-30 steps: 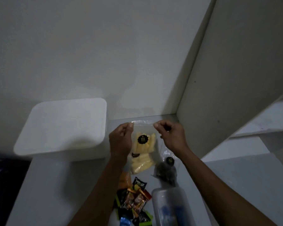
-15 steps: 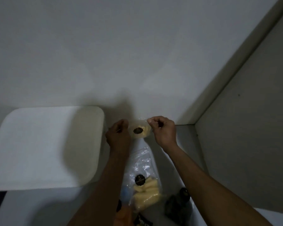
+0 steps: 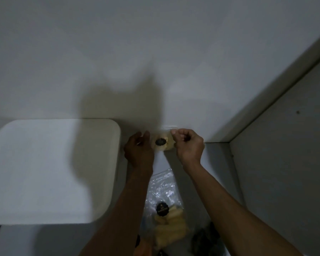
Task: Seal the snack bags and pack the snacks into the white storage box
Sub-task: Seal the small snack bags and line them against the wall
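A: What are the hands doing?

B: Both are raised in front of the wall, pinching one clear bag [image 3: 162, 143] of yellow snacks between them. The left hand [image 3: 139, 150] grips its left edge, fingers curled around; the right hand [image 3: 188, 144] is closed into a near fist on the top right corner

A: Anything on the bag?

B: A round black label faces the camera, in the gap between the hands

A: Where's the box [image 3: 50, 169]?

B: Just left of the left hand, white with rounded corners, its top face towards the camera. I cannot tell whether that is a lid

A: And below the hands?

B: A second bag [image 3: 165, 211] of yellow snacks with the same black label lies on the counter [image 3: 17, 241] between the forearms. Right of it, under the right forearm, sits a dark bag [image 3: 204, 241], too dim to make out
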`<state>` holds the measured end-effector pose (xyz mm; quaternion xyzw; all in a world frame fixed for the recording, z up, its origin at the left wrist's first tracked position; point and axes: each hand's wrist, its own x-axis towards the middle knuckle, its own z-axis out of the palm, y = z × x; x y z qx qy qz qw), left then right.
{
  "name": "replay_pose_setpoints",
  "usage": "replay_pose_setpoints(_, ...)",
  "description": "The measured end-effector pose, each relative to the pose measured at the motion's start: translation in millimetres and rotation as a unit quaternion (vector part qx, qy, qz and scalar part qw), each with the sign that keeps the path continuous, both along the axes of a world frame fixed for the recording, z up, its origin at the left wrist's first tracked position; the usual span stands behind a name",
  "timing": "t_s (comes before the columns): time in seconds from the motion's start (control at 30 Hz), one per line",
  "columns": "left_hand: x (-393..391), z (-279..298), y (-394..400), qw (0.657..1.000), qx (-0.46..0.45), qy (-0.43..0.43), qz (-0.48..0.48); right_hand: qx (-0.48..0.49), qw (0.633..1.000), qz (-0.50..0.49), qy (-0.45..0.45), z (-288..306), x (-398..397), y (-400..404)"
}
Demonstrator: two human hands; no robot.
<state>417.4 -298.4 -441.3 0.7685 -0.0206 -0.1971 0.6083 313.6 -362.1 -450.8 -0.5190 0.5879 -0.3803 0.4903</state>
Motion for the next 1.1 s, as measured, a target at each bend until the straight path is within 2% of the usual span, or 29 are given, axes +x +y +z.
replay_pose_setpoints(0.3, -17.7, 19.8, 31.2, 0.999, 0.019, 0.014, -0.032, 0.035, 0.999, 0.002, -0.013, 12.1, -22.5, 24.9)
replay_pose_setpoints(0.47, -37.9, 43.4, 78.9, 0.995, 0.025, 0.017, -0.096, 0.047, 0.999, 0.023, -0.002, 29.4, -41.6, 61.5)
replay_pose_setpoints(0.7, -60.5, 53.0, 188.1, 0.970, 0.051, -0.057, -0.232, 0.048, 0.987, 0.146, 0.051, 50.1, -80.4, 154.6)
replay_pose_setpoints(0.83, -60.3, 20.1, 246.2, 0.968, 0.153, -0.061, -0.191, 0.099, 0.965, 0.217, 0.107, 32.4, -90.2, 202.3)
replay_pose_setpoints(0.93, -52.1, -13.1, 268.1, 0.939, 0.266, -0.035, -0.214, 0.101, 0.950, 0.253, 0.156, 17.2, -83.5, 221.6)
replay_pose_setpoints(1.1, -46.7, -37.0, 261.9, 0.923, 0.286, -0.005, -0.257, 0.137, 0.940, 0.271, 0.154, -8.5, -62.3, 227.2)
